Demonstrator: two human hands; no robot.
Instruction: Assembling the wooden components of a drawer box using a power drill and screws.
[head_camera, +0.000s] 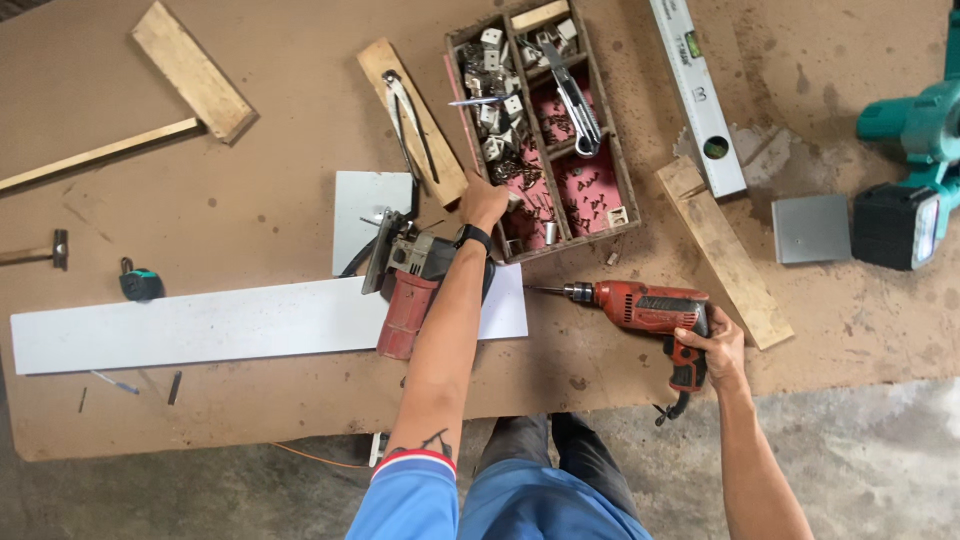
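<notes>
- A woodworking workshop, seen from above: a broad, scuffed brown board table (250, 200) over a bare concrete floor (860, 460).
- Power tools lie about: a red corded electric drill (640, 308) at centre right and a red circular saw (410, 285) mid-frame.
- A divided wooden tray of metal brackets and dark screws (545, 130) sits at top centre.
- A silver spirit level (697, 95) lies upper right, with rough timber offcuts (190, 70) upper left.

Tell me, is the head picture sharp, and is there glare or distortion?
Head view: mostly sharp under soft, even light with faint shadows; the white board is bright, not glaring; edges bend slightly, like the spirit level; the left hand looks a little soft.
</notes>
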